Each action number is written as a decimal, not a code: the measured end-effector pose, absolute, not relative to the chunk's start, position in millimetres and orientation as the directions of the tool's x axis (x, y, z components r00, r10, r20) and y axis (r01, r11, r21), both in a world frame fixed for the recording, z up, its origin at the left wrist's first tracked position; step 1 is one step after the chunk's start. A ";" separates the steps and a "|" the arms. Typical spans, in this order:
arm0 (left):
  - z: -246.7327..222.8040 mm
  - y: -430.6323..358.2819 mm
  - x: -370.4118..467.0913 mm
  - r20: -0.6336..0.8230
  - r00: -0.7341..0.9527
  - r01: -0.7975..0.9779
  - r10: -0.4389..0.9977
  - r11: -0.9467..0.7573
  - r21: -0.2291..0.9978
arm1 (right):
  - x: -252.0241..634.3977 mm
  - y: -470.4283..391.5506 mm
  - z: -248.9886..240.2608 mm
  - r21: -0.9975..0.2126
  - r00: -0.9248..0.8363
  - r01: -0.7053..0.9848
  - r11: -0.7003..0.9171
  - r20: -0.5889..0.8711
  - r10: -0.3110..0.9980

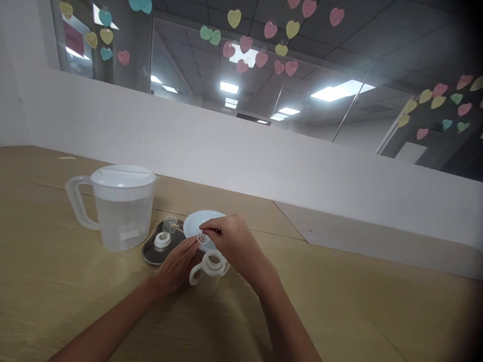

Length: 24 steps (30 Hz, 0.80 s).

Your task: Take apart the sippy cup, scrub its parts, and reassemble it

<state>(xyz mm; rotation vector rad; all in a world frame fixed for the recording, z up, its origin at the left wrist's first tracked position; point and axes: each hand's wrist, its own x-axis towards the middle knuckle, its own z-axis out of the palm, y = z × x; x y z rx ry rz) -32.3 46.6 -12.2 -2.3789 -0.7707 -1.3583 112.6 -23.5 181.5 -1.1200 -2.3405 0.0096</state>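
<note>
Between my two hands is a small, pale, round piece that looks like a baby bottle nipple (pixel 202 238). My left hand (pixel 180 262) holds it at its edge, fingertips pressed together. From above, my right hand (pixel 236 240) pinches at it with thumb and forefinger. A white dish (pixel 191 224) lies just behind and below the fingers. Close in front of the hands stands an open baby bottle (pixel 210 275) with side handles, upright. On a dark metal tray (pixel 151 257) to the left sit a white screw ring (pixel 162 240) and a clear dome cap (pixel 171 224).
A large translucent pitcher (pixel 123 216) with a white lid stands left of the tray, its handle pointing left. Behind the wooden table (pixel 339 301) runs a white wall (pixel 226 146) below windows with heart-shaped sticky notes. A small flat scrap (pixel 67 158) lies at the back left.
</note>
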 end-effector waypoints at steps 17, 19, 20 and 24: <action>-9.4 44.3 -35.1 0.846 0.427 0.574 0.319 -0.819 0.019 | 108.1 -1.6 168.3 -0.217 -0.531 0.765 0.606 0.318 0.785; -9.0 43.9 -35.2 0.840 0.421 0.575 0.341 -0.817 0.044 | 107.1 2.4 164.2 -0.215 -0.537 0.768 0.603 0.297 0.789; -8.6 43.6 -35.1 0.834 0.420 0.573 0.357 -0.817 0.062 | 107.0 4.3 162.3 -0.201 -0.544 0.771 0.605 0.288 0.788; -6.7 41.6 -34.3 0.788 0.418 0.579 0.453 -0.801 0.153 | 107.2 8.7 158.6 -0.124 -0.568 0.783 0.610 0.259 0.781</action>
